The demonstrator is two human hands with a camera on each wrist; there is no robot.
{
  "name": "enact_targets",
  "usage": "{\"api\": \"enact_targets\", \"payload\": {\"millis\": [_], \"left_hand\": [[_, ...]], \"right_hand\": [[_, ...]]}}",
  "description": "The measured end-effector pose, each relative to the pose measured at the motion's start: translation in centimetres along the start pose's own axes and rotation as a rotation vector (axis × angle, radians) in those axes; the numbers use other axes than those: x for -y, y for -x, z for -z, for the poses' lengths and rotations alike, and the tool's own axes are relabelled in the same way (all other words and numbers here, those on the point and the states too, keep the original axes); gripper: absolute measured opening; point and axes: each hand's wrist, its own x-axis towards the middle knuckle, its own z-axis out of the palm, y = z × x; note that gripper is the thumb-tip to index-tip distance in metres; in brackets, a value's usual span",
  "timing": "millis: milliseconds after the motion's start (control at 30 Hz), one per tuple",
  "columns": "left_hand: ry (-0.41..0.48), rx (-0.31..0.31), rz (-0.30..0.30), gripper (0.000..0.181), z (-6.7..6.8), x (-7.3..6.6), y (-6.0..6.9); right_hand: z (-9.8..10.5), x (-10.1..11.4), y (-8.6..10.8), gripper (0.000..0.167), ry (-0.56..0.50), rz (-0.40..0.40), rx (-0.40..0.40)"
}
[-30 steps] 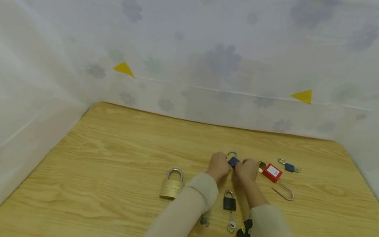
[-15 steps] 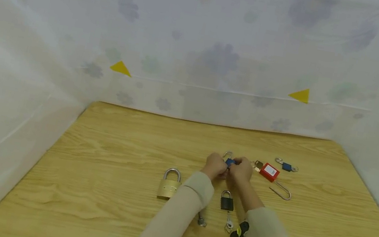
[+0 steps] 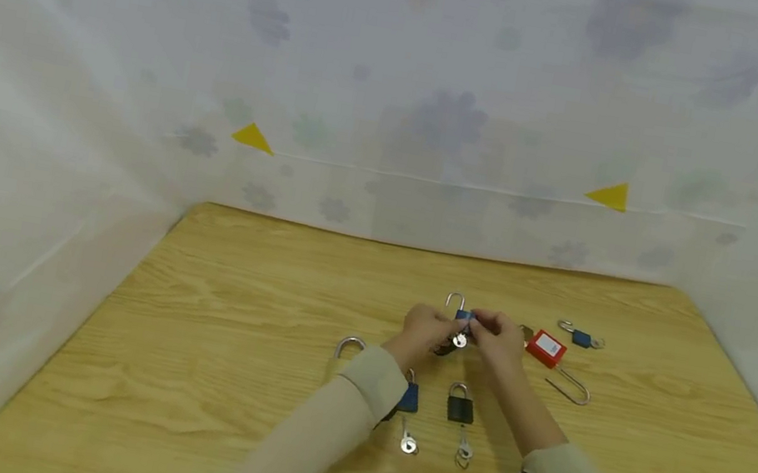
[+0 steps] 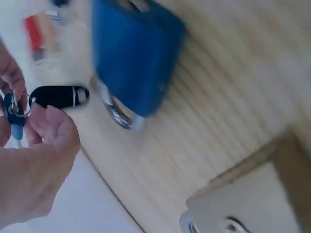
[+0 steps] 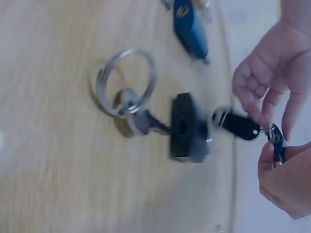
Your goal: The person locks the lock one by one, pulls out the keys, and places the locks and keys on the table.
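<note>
A blue padlock with its shackle raised and swung open is held up between both hands above the table. My right hand pinches its body from the right. Beside it, my left hand has its fingertips at the key and ring by the keyhole. In the left wrist view, a black tag hangs from that ring. Nearer me lie another blue padlock, partly hidden by the left sleeve, and a black padlock, each with keys.
To the right lie a red lockout padlock with a long shackle and a small blue padlock with its shackle open. A brass padlock lies left, mostly behind the left sleeve in the head view. Floral white sheeting encloses the table.
The held padlock has turned upright and risen slightly, showing its key and ring. My left forearm has swung left, uncovering the nearer blue padlock and covering much of the brass one.
</note>
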Motion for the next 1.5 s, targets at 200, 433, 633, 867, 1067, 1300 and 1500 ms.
{"api": "enact_targets", "payload": {"millis": [200,433,633,867,1067,1300,1500], "left_hand": [[0.220,0.239,0.063,0.034,2.1,0.0,1.3],[0.210,0.314,0.034,0.031,3.9,0.5,3.4],[0.219,0.332,-0.014,0.029,4.9,1.2,5.9],[0.207,0.256,-0.035,0.030,5.7,2.0,9.1],[0.281,0.240,-0.082,0.024,6.2,3.4,10.7],[0.435,0.331,-0.054,0.015,6.2,4.4,11.5],[0.499,0.375,-0.022,0.031,6.1,5.1,12.0]], "right_hand": [[0.8,2.1,2.5,0.035,-0.145,-0.010,0.090],[0.6,3.0,5.3,0.033,-0.129,0.010,0.144],[0.2,3.1,7.6,0.031,-0.138,0.050,0.158],[-0.4,2.9,10.0,0.028,-0.136,0.042,0.193],[-1.1,2.6,11.7,0.026,-0.063,0.023,0.172],[-1.7,2.2,12.6,0.021,-0.135,-0.005,0.168],[-2.0,1.7,13.0,0.011,-0.139,0.019,0.157]]}}
